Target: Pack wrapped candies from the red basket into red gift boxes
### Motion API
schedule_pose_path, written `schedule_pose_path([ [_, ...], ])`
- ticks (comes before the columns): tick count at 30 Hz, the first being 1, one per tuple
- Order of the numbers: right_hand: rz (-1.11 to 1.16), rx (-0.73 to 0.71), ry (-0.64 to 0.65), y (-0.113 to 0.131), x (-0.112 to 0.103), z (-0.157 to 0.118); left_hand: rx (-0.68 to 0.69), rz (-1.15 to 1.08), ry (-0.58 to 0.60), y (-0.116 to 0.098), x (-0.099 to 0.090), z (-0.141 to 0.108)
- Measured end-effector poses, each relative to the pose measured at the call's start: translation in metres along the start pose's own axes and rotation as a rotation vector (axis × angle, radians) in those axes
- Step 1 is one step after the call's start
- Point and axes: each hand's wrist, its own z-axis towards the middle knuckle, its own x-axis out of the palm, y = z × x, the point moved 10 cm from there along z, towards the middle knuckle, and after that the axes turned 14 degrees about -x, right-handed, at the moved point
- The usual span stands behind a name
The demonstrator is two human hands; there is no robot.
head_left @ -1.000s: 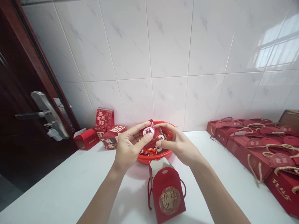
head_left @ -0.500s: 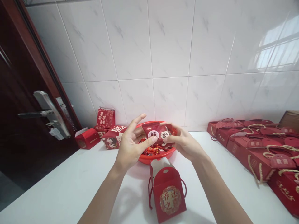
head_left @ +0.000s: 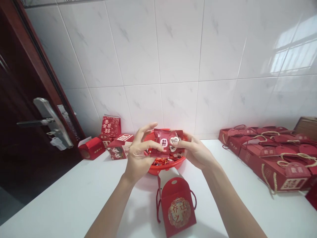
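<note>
Two packets (head_left: 161,134) in fingers (head_left: 186,144), 囍 (head_left: 163,142) on one

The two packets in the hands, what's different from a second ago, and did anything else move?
The left packet turned out of its tilt and is now beside the right packet instead of partly covering it. The left hand lifted its index finger. At the right edge, the nearest box moved right, almost out of the picture. Both packets are still held; the basket and round-topped box stayed.
</note>
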Motion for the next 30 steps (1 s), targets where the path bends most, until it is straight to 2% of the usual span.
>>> schedule_pose_path([
  [7, -0.008, 0.004, -0.008, 0.001, -0.002, 0.000, -0.028, 0.025, 0.039, 0.004, 0.009, 0.001],
  [9, -0.022, 0.002, -0.026, 0.000, -0.005, 0.000, -0.125, -0.017, 0.029, 0.012, 0.009, 0.003],
  [14, -0.080, 0.021, -0.085, -0.006, -0.016, 0.002, -0.491, -0.245, -0.042, 0.049, 0.003, 0.007],
  [17, -0.096, 0.018, -0.099, -0.008, -0.019, 0.003, -0.585, -0.291, -0.028, 0.060, 0.003, 0.008],
  [22, -0.078, 0.044, -0.053, -0.014, -0.014, 0.002, -0.597, -0.241, 0.071, 0.060, 0.015, 0.007],
  [25, -0.061, 0.045, -0.011, -0.017, -0.008, 0.002, -0.579, -0.210, 0.077, 0.056, 0.020, 0.005],
  [30, -0.098, 0.057, 0.033, -0.024, -0.006, 0.003, -0.654, -0.195, 0.083, 0.063, 0.024, 0.002],
])
